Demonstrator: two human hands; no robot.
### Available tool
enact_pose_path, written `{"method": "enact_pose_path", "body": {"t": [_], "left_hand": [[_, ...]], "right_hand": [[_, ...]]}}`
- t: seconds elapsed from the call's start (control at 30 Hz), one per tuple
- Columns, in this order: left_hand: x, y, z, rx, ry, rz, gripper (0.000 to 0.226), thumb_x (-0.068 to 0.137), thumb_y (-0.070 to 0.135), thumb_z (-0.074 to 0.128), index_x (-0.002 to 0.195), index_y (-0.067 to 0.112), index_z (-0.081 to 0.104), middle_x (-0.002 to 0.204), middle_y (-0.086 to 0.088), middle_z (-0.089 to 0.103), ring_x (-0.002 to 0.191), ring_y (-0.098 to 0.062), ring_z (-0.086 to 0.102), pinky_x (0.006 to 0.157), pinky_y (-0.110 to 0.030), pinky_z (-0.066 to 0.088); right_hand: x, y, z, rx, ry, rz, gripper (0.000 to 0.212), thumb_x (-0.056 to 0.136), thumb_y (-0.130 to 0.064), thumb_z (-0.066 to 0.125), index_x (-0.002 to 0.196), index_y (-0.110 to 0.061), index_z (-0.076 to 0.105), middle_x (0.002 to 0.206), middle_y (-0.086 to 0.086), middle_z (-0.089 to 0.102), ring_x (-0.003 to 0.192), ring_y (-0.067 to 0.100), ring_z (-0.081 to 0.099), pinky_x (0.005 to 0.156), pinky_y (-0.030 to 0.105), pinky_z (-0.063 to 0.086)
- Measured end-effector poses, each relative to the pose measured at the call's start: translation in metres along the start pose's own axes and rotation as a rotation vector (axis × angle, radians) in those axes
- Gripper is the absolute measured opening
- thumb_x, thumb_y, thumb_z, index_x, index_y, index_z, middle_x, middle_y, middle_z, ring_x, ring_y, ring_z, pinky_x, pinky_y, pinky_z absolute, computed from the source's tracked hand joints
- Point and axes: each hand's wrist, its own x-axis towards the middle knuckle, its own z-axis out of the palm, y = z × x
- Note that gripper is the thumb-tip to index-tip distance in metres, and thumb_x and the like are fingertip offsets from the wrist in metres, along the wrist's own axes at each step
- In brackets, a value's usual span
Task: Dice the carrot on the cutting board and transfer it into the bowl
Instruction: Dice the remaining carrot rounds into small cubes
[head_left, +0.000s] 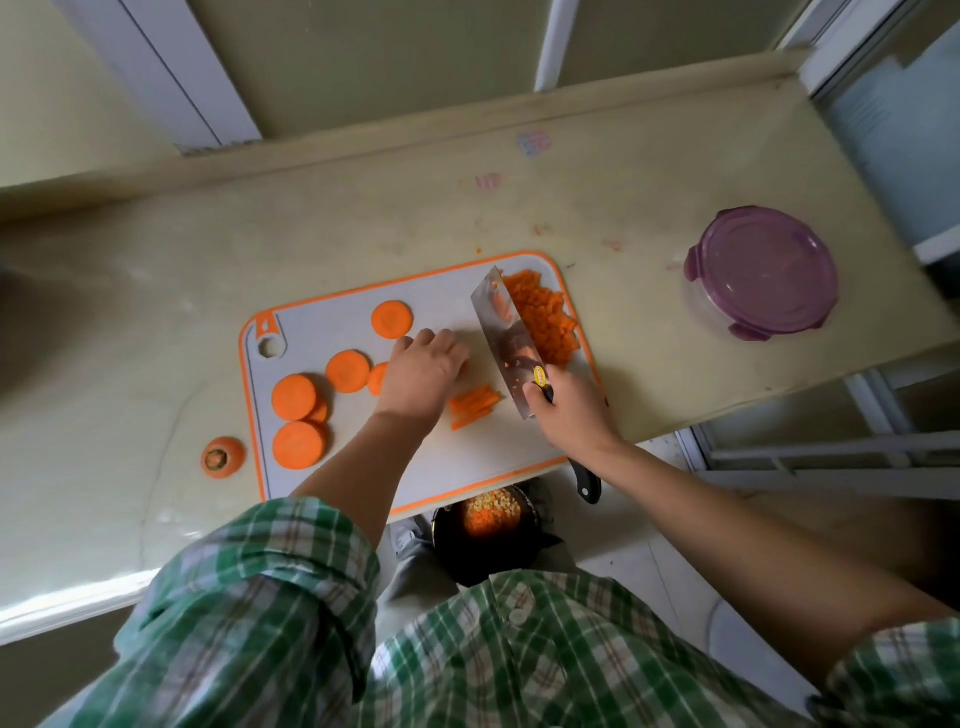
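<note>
Plaid sleeve (249, 597) | right hand (571, 410) grips cleaver (511, 338) | left hand (423, 374) on cutting board (322, 327), hold unclear

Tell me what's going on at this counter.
A person is dicing carrot on the cutting board. Their right hand grips the cleaver, its blade between a pile of diced carrot and a few carrot strips. The left hand rests on the board beside the strips. Round slices wait uncut on the board's left, and a dark bowl below the counter edge already holds diced pieces.
</note>
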Motion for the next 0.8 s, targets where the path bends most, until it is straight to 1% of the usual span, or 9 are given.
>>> {"method": "enact_pose_path", "body": {"t": [0.13, 0.2, 0.27, 0.33, 0.43, 0.5, 0.57, 0.63, 0.8], "left_hand": [[-0.004, -0.010, 0.005, 0.034, 0.027, -0.009, 0.027, 0.060, -0.003, 0.079, 0.079, 0.010, 0.064, 0.080, -0.008, 0.061, 0.070, -0.030, 0.058, 0.060, -0.034, 0.043], [-0.008, -0.016, 0.006, 0.032, 0.044, -0.033, 0.023, 0.063, -0.001, 0.077, 0.079, 0.009, 0.064, 0.080, -0.009, 0.061, 0.071, -0.032, 0.058, 0.061, -0.034, 0.043], [-0.011, -0.019, 0.004, -0.003, 0.095, -0.051, 0.008, 0.078, 0.010, 0.062, 0.085, 0.008, 0.066, 0.087, -0.010, 0.062, 0.078, -0.033, 0.058, 0.066, -0.037, 0.044], [-0.017, -0.017, 0.001, -0.097, 0.149, 0.002, 0.028, 0.081, 0.025, 0.047, 0.092, 0.008, 0.066, 0.092, -0.011, 0.061, 0.082, -0.033, 0.057, 0.069, -0.038, 0.044], [-0.029, -0.002, 0.004, -0.196, 0.104, 0.147, 0.044, 0.073, 0.043, 0.058, 0.101, 0.009, 0.063, 0.095, -0.011, 0.059, 0.084, -0.029, 0.053, 0.071, -0.038, 0.048], [-0.035, 0.008, 0.010, -0.209, 0.038, 0.150, 0.046, 0.066, 0.036, 0.073, 0.100, 0.006, 0.064, 0.092, -0.013, 0.059, 0.080, -0.032, 0.055, 0.069, -0.041, 0.051], [-0.039, 0.017, 0.012, -0.260, 0.020, 0.068, 0.041, 0.061, 0.021, 0.082, 0.095, 0.004, 0.065, 0.088, -0.015, 0.059, 0.077, -0.035, 0.058, 0.065, -0.041, 0.054], [-0.038, 0.024, 0.012, -0.296, 0.033, -0.007, 0.037, 0.062, 0.015, 0.084, 0.093, 0.003, 0.066, 0.088, -0.016, 0.059, 0.079, -0.037, 0.059, 0.066, -0.039, 0.052], [-0.026, 0.035, 0.010, -0.331, 0.053, -0.100, 0.035, 0.074, 0.017, 0.077, 0.104, 0.003, 0.066, 0.098, -0.017, 0.058, 0.093, -0.037, 0.056, 0.079, -0.042, 0.045]], "right_hand": [[0.004, -0.002, 0.003, 0.051, -0.016, 0.022, 0.027, 0.096, -0.029, 0.048, 0.076, -0.013, 0.043, 0.065, 0.014, 0.057, 0.060, 0.033, 0.058, 0.056, 0.042, 0.047], [0.005, -0.005, 0.003, 0.073, -0.030, 0.027, 0.027, 0.096, -0.029, 0.048, 0.076, -0.012, 0.044, 0.066, 0.015, 0.058, 0.061, 0.036, 0.059, 0.059, 0.046, 0.050], [0.005, -0.006, 0.003, 0.068, -0.038, 0.024, 0.027, 0.096, -0.029, 0.048, 0.077, -0.010, 0.046, 0.064, 0.012, 0.054, 0.062, 0.036, 0.058, 0.059, 0.046, 0.049], [0.005, -0.006, 0.003, 0.033, -0.039, 0.018, 0.027, 0.097, -0.028, 0.048, 0.075, -0.012, 0.044, 0.060, 0.005, 0.047, 0.062, 0.034, 0.055, 0.056, 0.041, 0.041], [0.004, -0.005, 0.003, -0.019, -0.023, -0.006, 0.032, 0.097, -0.027, 0.048, 0.069, -0.016, 0.036, 0.057, 0.000, 0.039, 0.061, 0.030, 0.049, 0.055, 0.036, 0.032], [0.001, -0.004, 0.003, -0.091, -0.014, -0.021, 0.036, 0.097, -0.027, 0.047, 0.066, -0.019, 0.031, 0.057, -0.002, 0.037, 0.060, 0.026, 0.044, 0.054, 0.033, 0.026], [-0.002, -0.003, 0.003, -0.146, -0.004, -0.036, 0.033, 0.097, -0.027, 0.046, 0.069, -0.017, 0.034, 0.059, -0.001, 0.040, 0.062, 0.026, 0.047, 0.054, 0.032, 0.026], [-0.006, -0.003, 0.005, -0.194, 0.002, -0.064, 0.024, 0.097, -0.027, 0.045, 0.077, -0.015, 0.040, 0.064, 0.004, 0.046, 0.067, 0.030, 0.054, 0.055, 0.031, 0.028], [-0.011, -0.007, 0.008, -0.247, 0.033, -0.115, 0.021, 0.098, -0.027, 0.045, 0.087, -0.010, 0.052, 0.078, 0.016, 0.062, 0.075, 0.034, 0.059, 0.057, 0.031, 0.028]]}}
